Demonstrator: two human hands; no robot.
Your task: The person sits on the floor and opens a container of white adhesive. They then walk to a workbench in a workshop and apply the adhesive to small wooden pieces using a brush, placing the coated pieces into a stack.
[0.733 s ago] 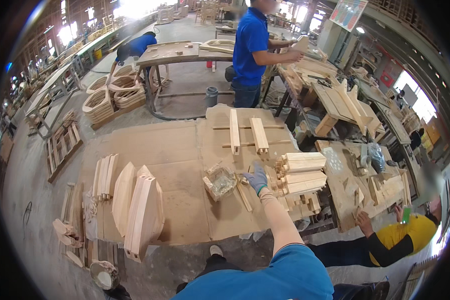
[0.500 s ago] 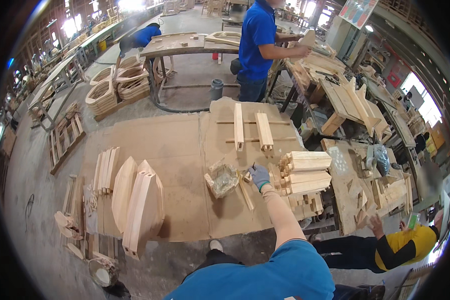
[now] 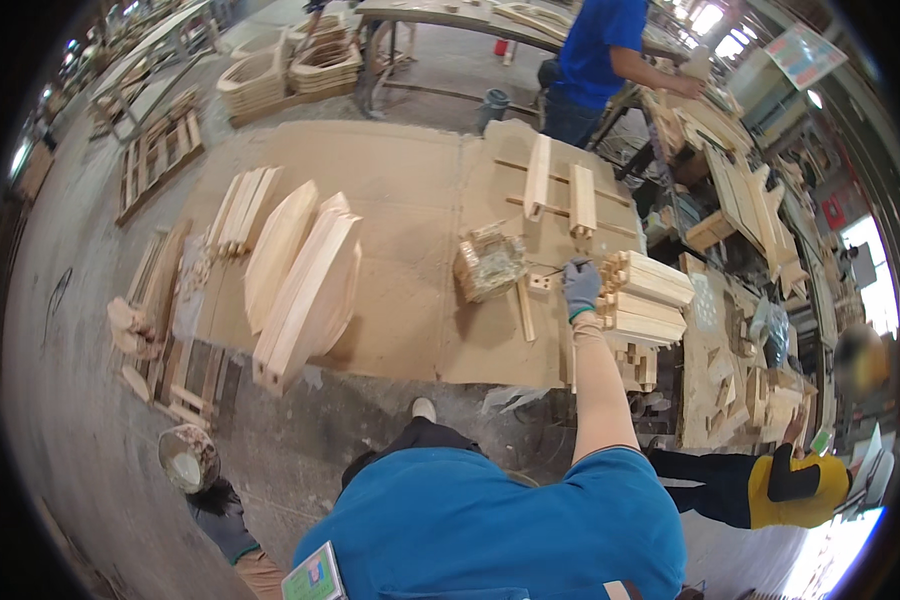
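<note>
My right hand [image 3: 581, 286], in a grey glove, is closed around a thin stick [image 3: 546, 270] whose dark end points left. Below that stick lies a small wooden block with holes [image 3: 539, 284]. A worn, roughly square container [image 3: 490, 263] stands to the left on the cardboard sheet [image 3: 400, 255], beside a narrow wooden strip [image 3: 525, 312]. Just right of my hand is a stack of pale wooden bars [image 3: 648, 297]. At the lower left, my left hand [image 3: 220, 518], in a dark grey glove, grips the round pot [image 3: 188, 460] with whitish contents; its fingertips are partly hidden.
Large shaped wooden panels [image 3: 308, 280] and several slats [image 3: 245, 208] are at the left of the cardboard. Two bars [image 3: 582, 200] rest across thin sticks at the back. A person in blue [image 3: 600, 65] works beyond; another in yellow and black [image 3: 795, 488] is at right.
The view has tilted down, so the scene sits higher in the picture. My right hand has moved right, away from the square container toward the bar stack. My left hand and forearm show more.
</note>
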